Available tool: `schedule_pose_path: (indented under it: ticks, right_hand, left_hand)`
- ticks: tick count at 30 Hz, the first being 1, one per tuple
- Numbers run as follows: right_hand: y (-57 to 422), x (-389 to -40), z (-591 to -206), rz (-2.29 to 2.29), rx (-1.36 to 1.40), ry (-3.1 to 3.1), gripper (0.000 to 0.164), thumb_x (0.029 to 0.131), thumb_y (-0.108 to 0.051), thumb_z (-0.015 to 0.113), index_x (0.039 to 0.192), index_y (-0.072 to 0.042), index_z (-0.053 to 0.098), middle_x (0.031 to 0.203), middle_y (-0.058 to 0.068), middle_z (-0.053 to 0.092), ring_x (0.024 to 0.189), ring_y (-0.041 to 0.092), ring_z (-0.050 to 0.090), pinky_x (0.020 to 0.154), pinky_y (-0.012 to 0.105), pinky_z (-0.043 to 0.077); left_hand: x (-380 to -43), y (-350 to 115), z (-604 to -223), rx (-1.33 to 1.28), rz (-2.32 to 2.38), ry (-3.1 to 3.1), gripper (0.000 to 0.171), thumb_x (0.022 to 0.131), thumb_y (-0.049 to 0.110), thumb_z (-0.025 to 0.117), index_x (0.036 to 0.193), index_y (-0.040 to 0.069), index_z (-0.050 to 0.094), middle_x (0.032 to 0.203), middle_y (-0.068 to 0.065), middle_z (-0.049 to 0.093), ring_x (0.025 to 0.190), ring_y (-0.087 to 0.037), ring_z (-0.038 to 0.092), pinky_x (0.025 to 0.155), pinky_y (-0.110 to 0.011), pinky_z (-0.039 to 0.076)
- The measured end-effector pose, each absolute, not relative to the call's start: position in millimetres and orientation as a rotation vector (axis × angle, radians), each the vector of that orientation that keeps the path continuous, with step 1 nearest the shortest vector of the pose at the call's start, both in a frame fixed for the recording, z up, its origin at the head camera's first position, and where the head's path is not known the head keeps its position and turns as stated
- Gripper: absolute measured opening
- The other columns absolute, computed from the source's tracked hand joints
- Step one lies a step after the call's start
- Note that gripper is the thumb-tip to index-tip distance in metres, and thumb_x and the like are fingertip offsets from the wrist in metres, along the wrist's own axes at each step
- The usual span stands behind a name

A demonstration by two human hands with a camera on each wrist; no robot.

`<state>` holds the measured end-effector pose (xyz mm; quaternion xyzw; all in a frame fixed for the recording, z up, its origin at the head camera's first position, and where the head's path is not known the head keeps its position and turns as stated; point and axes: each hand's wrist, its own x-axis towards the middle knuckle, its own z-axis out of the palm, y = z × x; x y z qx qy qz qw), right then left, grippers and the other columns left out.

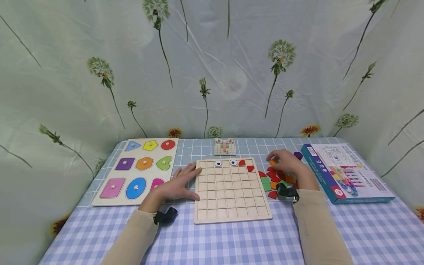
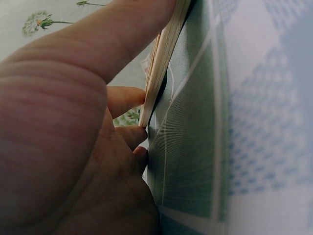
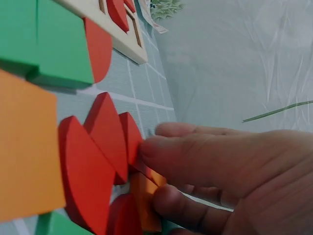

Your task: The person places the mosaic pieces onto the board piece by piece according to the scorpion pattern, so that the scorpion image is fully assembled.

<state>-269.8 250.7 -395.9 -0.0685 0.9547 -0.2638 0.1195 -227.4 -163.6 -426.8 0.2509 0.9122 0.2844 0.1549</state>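
- Touching left edge of grid board (image 1: 232,195): left hand (image 1: 177,186), fingers and thumb spread, gripping nothing.
- Right hand (image 1: 286,162): fingers bent at an orange piece (image 1: 273,162); can't tell if it's pinched.
- Board lies between both hands; loose pieces (image 1: 266,183) just off its right edge, box (image 1: 351,173) beyond.
- Narrow gap to knob puzzle (image 1: 134,173) on left; wide checked cloth (image 1: 232,243) along near edge.
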Motion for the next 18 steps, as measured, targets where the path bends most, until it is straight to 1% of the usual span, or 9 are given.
schedule_pose_path:
  ticks: [4, 6, 11, 15, 18]
  right_hand:
    - [252, -269, -393, -0.756, -0.232, 2.792, 0.036, 0.091, -0.01, 0.069, 0.126, -0.006, 0.063, 0.132, 0.03, 0.055, 0.114, 0.041, 0.055, 0.093, 0.048, 0.058]
    - [252, -267, -391, -0.74, -0.229, 2.805, 0.04, 0.089, -0.01, 0.07, 0.128, -0.004, 0.061, 0.132, 0.031, 0.055, 0.114, 0.043, 0.055, 0.091, 0.048, 0.058]
    - [251, -262, -388, -0.729, -0.151, 2.809, 0.049, 0.088, -0.007, 0.07, 0.135, -0.002, 0.057, 0.136, 0.031, 0.053, 0.115, 0.042, 0.054, 0.092, 0.047, 0.059]
    - [250, -258, -386, -0.698, -0.087, 2.809, 0.048, 0.09, -0.004, 0.066, 0.137, -0.001, 0.055, 0.137, 0.03, 0.053, 0.113, 0.041, 0.056, 0.092, 0.046, 0.059]
    - [251, -256, -386, -0.637, -0.064, 2.842, 0.046, 0.09, -0.002, 0.065, 0.135, 0.0, 0.056, 0.136, 0.03, 0.054, 0.112, 0.041, 0.056, 0.094, 0.051, 0.057]
  left_hand:
    - [-228, -163, -426, 0.718, 0.81, 2.615, 0.101, 0.078, 0.046, 0.083, 0.159, 0.018, 0.029, 0.171, -0.007, 0.005, 0.158, -0.032, 0.001, 0.126, -0.056, -0.006]
    - [-227, -163, -426, 0.712, 0.807, 2.615, 0.101, 0.078, 0.046, 0.083, 0.159, 0.019, 0.029, 0.171, -0.007, 0.005, 0.158, -0.031, 0.0, 0.127, -0.055, -0.006]
    - [-226, -164, -425, 0.704, 0.809, 2.611, 0.102, 0.077, 0.046, 0.083, 0.159, 0.017, 0.029, 0.171, -0.009, 0.004, 0.158, -0.033, -0.001, 0.126, -0.057, -0.006]
    - [-225, -164, -425, 0.706, 0.809, 2.608, 0.102, 0.078, 0.047, 0.083, 0.159, 0.017, 0.029, 0.171, -0.009, 0.004, 0.158, -0.032, -0.002, 0.126, -0.056, -0.006]
    - [-226, -164, -425, 0.713, 0.814, 2.61, 0.102, 0.077, 0.047, 0.083, 0.159, 0.018, 0.029, 0.171, -0.008, 0.005, 0.158, -0.031, -0.001, 0.126, -0.056, -0.006]
